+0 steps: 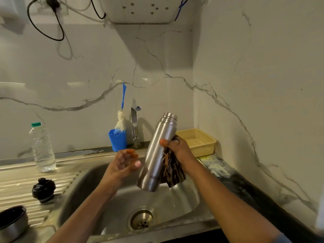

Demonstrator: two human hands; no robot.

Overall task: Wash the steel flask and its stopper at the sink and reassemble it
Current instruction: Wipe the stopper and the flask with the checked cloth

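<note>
Steel sink [84, 186] – single basin with a ribbed drainboard [21, 188] on its left; round drain strainer [142, 220] in the basin floor.

Steel flask [157, 151] – uncapped, held in the air over the back right of the basin, tilted, threaded mouth up and toward the wall.

Right hand [178, 148] – grasps the flask's middle, thumb across the front, pressing a dark striped, frayed cloth [172, 171] against its right side; the cloth hangs down below the hand.

Left hand [122, 162] – palm up, fingers loosely curled, holding nothing, just beside the flask's left side; contact cannot be told through the blur.

Plastic water bottle [43, 148] – green cap, upright at the drainboard's back edge.

Yellow mesh basket [198, 140] – back right corner of the counter.

Blue holder [117, 140] – back edge of the counter, left of the tap [134, 125]; a blue-handled bottle brush [121, 120] stands in it.

Steel bowl [12, 223] – front left corner of the drainboard, partly cut off.

Black stopper [43, 190] – on the drainboard near the basin's left rim, well apart from the flask.
</note>
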